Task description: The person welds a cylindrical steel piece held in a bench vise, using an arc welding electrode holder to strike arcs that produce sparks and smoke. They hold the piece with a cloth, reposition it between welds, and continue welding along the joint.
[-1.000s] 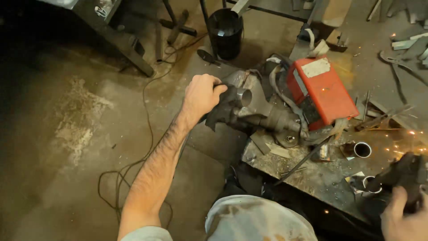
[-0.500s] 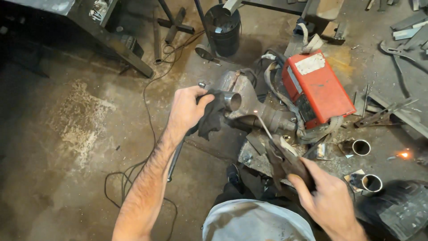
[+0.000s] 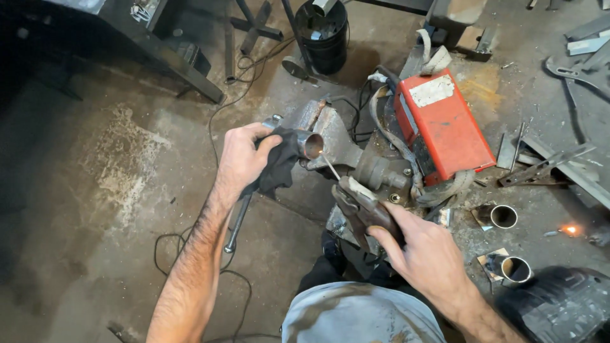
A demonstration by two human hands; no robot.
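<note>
left hand (image 3: pixel 240 159) grips rag-wrapped pipe (image 3: pixel 310 145)

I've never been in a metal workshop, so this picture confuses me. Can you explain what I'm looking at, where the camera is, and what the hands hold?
The camera sits on the person's head and looks down, so both bare arms belong to them. The left hand grips a short metal pipe through a dark rag, at a grey bench vise. The right hand holds a welding electrode holder, its thin rod pointing at the pipe. Behind lies a red welding machine. Two pipe offcuts lie on the bench, and a black bucket stands on the concrete floor.
</note>
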